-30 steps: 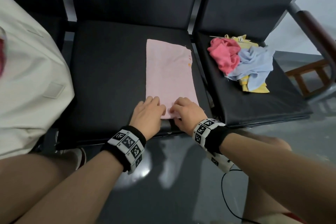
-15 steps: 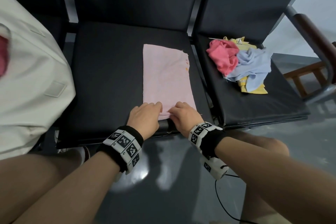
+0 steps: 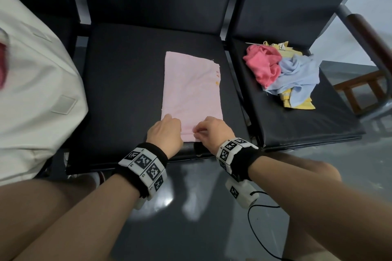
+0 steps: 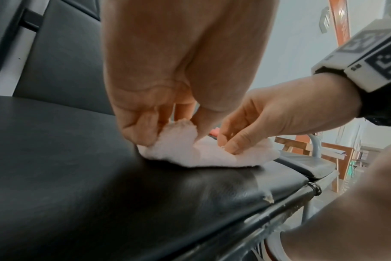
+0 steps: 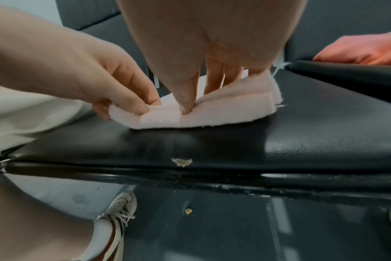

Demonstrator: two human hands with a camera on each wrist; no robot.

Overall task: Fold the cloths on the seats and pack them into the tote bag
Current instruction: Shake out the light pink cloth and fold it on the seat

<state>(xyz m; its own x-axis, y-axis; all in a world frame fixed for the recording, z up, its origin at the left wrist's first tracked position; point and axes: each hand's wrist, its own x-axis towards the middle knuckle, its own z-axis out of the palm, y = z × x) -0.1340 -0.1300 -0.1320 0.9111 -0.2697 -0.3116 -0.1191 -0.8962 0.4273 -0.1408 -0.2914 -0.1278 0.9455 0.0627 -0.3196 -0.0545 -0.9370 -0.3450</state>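
Observation:
A pale pink cloth (image 3: 192, 89), folded into a long strip, lies on the middle black seat (image 3: 127, 82). My left hand (image 3: 167, 131) pinches its near left corner (image 4: 167, 146). My right hand (image 3: 212, 131) pinches the near edge just right of that (image 5: 212, 109), thumb under and fingers on top. The near edge is lifted slightly off the seat. The cream tote bag (image 3: 31, 91) stands on the left seat with something red showing in its mouth. A crumpled heap of cloths lies on the right seat: a pink one (image 3: 263, 63), a light blue one (image 3: 297, 76), a yellow one (image 3: 297, 101).
The right seat (image 3: 297, 125) has a metal armrest (image 3: 364, 34) beyond it and a wooden frame (image 3: 360, 89) behind. The seat's front edge has a small tear (image 5: 181, 161). My knees and a shoe (image 5: 116, 217) are over the glossy dark floor below.
Both hands slid back to the cloth's near edge and went from lying on it to pinching it; the edge now lifts a little.

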